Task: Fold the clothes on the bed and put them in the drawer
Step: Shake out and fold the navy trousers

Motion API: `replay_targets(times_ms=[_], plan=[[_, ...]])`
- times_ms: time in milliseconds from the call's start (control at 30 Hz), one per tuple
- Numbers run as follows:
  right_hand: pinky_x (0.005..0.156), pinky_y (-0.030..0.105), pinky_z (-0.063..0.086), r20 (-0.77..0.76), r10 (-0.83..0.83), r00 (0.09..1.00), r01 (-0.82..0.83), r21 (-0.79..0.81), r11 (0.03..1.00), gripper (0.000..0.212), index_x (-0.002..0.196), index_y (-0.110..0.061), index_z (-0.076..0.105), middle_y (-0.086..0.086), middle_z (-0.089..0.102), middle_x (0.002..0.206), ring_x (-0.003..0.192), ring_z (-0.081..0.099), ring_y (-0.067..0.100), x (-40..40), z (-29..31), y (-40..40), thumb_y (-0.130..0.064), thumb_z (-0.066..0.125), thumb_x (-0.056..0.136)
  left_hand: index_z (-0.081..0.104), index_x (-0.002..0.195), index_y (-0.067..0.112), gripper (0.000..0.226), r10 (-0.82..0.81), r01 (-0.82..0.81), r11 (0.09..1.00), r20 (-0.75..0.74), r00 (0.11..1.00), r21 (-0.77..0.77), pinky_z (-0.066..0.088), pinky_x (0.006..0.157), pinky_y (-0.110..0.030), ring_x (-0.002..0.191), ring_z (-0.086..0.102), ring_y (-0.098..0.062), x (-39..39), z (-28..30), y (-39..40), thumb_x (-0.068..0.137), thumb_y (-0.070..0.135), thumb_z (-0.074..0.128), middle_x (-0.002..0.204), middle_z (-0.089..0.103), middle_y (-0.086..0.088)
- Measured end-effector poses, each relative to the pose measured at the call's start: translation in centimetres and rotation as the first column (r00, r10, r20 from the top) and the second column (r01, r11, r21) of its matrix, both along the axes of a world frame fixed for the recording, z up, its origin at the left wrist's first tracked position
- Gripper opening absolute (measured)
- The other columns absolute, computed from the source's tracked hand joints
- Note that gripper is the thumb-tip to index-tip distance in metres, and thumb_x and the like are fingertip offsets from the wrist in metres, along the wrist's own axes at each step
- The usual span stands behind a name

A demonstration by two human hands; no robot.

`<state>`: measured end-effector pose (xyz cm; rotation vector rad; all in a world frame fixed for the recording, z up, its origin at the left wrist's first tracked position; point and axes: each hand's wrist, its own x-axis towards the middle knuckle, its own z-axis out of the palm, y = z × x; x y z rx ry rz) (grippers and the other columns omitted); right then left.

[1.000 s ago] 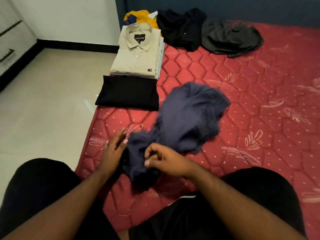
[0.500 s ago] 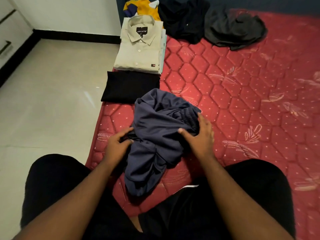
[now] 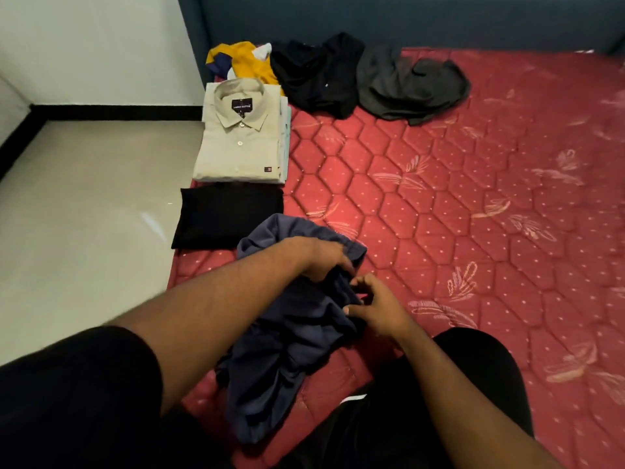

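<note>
A crumpled navy-blue garment [image 3: 291,353] lies on the red quilted mattress [image 3: 456,231] just in front of my knees. My left hand [image 3: 321,258] reaches across its top and grips the fabric near the waistband, fingers curled into the cloth. My right hand [image 3: 375,304] pinches a fold of the same garment just below and to the right. A folded beige shirt [image 3: 241,137] and a folded black garment [image 3: 226,214] sit along the bed's left edge.
Unfolded clothes lie at the head of the bed: a yellow and navy piece [image 3: 243,62], a black one [image 3: 314,76] and a dark grey one [image 3: 409,86]. Tiled floor [image 3: 84,214] lies left of the bed. A blue headboard [image 3: 406,18] stands behind.
My left hand has moved from the garment's left side across to its upper right. The right hand has slid down and now pinches the cloth close to the left hand. The view has tilted up.
</note>
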<state>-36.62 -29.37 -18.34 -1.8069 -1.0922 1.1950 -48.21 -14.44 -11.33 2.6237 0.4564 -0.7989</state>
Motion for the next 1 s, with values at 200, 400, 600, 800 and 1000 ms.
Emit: replay_targets(times_ms=[200,400,600,800,1000], plan=[[0.056,0.012,0.045,-0.110,-0.004,0.994,0.001,-0.021,1.000,0.072,0.126,-0.016,0.041,0.004,0.045,0.088,0.057,0.051,-0.010,-0.8,-0.8,-2.8,0.018,0.073,0.071,0.049,0.130,0.030,0.051,0.354,-0.346,0.935,0.142,0.924,-0.083,0.045,0.079,-0.032,0.100,0.058,-0.020,-5.6,0.0,-2.7,0.081,0.022,0.063,0.119,0.060,0.000],[0.076,0.019,0.048,0.050,0.093,0.994,-0.094,0.014,0.995,0.073,0.119,-0.037,0.051,-0.007,0.054,0.097,0.083,0.057,0.003,-1.8,-1.0,-3.2,-0.040,0.089,0.056,0.047,0.108,0.029,0.047,0.704,-0.690,0.699,0.356,0.615,-0.189,0.047,0.078,-0.035,0.096,0.056,-0.011,-9.6,-3.0,-8.2,0.077,0.058,0.069,0.107,0.055,0.014],[0.091,0.019,0.047,-0.032,0.167,0.985,-0.164,0.074,0.984,0.092,0.133,-0.041,0.036,-0.015,0.053,0.114,0.102,0.056,0.002,-2.4,-0.8,-3.4,-0.021,0.090,0.061,0.041,0.137,0.034,0.056,0.542,-0.516,0.838,0.373,0.753,-0.177,0.048,0.095,-0.043,0.130,0.047,-0.020,-10.2,-3.8,-8.5,0.088,0.042,0.066,0.153,0.028,0.009],[0.080,0.028,0.048,0.122,0.043,0.992,-0.051,0.062,0.997,0.048,0.129,-0.019,0.053,-0.001,0.054,0.090,0.079,0.053,0.010,-2.1,-0.3,-2.6,-0.002,0.066,0.086,0.044,0.138,0.033,0.054,0.450,-0.451,0.891,0.216,0.866,-0.047,0.047,0.099,-0.042,0.132,0.045,-0.027,-9.9,-3.4,-8.5,0.090,0.052,0.059,0.160,0.015,0.001],[0.099,0.039,0.045,0.757,0.352,0.551,-0.467,-0.069,0.881,0.047,0.131,-0.028,0.051,0.000,0.039,0.147,0.123,0.047,0.027,-1.5,0.4,-2.1,-0.025,0.052,0.085,0.047,0.115,0.023,0.040,0.432,-0.476,0.866,0.249,0.867,0.155,0.050,0.077,-0.040,0.110,0.058,-0.026,-9.4,-2.8,-9.7,0.084,0.039,0.066,0.143,0.037,0.001]])
